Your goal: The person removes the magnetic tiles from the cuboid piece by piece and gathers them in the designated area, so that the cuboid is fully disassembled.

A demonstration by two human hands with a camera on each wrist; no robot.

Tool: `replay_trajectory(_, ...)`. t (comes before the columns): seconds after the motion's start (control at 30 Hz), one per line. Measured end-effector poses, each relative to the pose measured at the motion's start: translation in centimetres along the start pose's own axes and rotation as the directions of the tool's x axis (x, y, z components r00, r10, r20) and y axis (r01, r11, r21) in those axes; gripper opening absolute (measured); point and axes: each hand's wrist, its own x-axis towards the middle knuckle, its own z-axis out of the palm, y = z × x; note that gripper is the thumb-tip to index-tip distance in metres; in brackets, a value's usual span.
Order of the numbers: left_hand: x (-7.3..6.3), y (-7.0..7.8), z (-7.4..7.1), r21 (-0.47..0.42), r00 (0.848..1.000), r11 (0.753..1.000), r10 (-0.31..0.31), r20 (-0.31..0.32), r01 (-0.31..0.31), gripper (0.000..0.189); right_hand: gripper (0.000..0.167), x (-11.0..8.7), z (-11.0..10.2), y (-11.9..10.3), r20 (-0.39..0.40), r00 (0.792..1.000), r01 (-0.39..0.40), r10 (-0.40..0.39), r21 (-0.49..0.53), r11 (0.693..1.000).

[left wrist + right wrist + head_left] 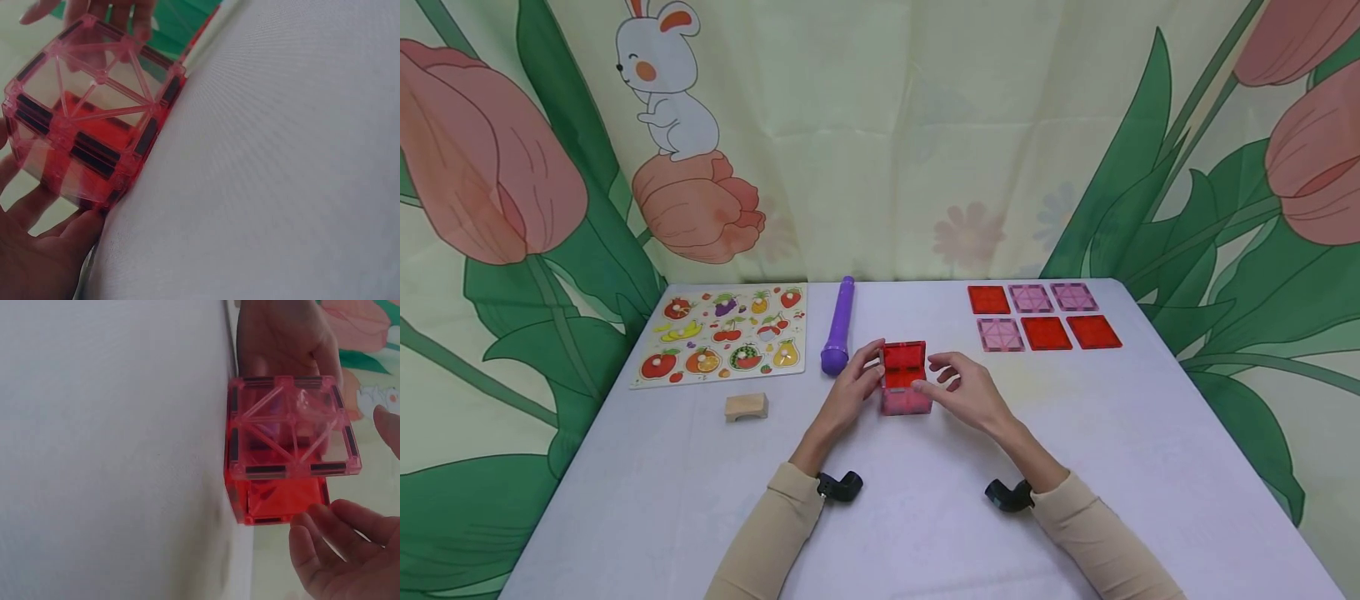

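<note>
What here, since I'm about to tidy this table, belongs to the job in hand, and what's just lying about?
In the job:
red-and-pink tile structure, between the left hand and right hand
six flat tiles, probably, as they match it

Lying about, it seems:
fruit puzzle board
purple microphone
wooden block

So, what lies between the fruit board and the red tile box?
The purple microphone, then the left hand, as the head view shows.

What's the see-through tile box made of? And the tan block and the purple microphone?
The tile box looks like glossy plastic: see-through, with a glint. The tan block seems to be plain wood, pale and dull. The purple microphone is probably smooth plastic, purple all over, but I can't be sure.
</note>
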Motion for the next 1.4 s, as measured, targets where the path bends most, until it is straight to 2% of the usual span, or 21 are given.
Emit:
replay_trajectory(0.13, 0.6, -1.4, 0.0, 0.005, 1.0, 1.0, 0.002, -0.006, -0.002, 0.052, 0.067, -0.2, 0.5, 0.1, 0.032, 1.0, -0.001, 0.0, 0.007, 1.0)
replay_trajectory(0.3, 0.8, -1.9, -0.1, 0.002, 1.0, 1.0, 0.014, -0.016, -0.014, 0.052, 0.065, -0.4, 1.0, 0.2, 0.071, 0.997, -0.008, 0.007, 0.013, 1.0)
replay_trajectory(0.47, 0.7, -1.9, -0.2, 0.015, 1.0, 1.0, 0.025, -0.011, -0.025, 0.052, 0.056, -0.5, 1.3, 0.3, 0.098, 0.995, -0.01, 0.011, -0.014, 1.0)
replay_trajectory(0.63, 0.9, -2.1, -0.2, 0.003, 1.0, 1.0, 0.019, -0.011, -0.019, 0.052, 0.034, -0.5, 1.4, 0.6, 0.124, 0.992, 0.012, -0.006, -0.047, 0.999)
replay_trajectory(0.77, 0.9, -2.1, -0.1, -0.012, 1.0, 1.0, 0.018, -0.017, -0.018, 0.051, 0.023, -0.4, 1.4, 0.7, 0.135, 0.99, 0.034, -0.026, -0.055, 0.998)
replay_trajectory(1.13, 0.9, -2.2, -0.1, 0.0, 0.999, 0.999, 0.035, -0.018, -0.035, 0.053, 0.019, -0.7, 1.2, 0.5, 0.15, 0.988, 0.035, -0.026, -0.059, 0.998)
replay_trajectory(1.4, 1.1, -1.8, -0.2, -0.016, 1.0, 1.0, 0.013, -0.011, -0.013, 0.051, 0.013, -1.1, 1.0, 0.6, 0.151, 0.985, 0.094, -0.083, -0.066, 0.993)
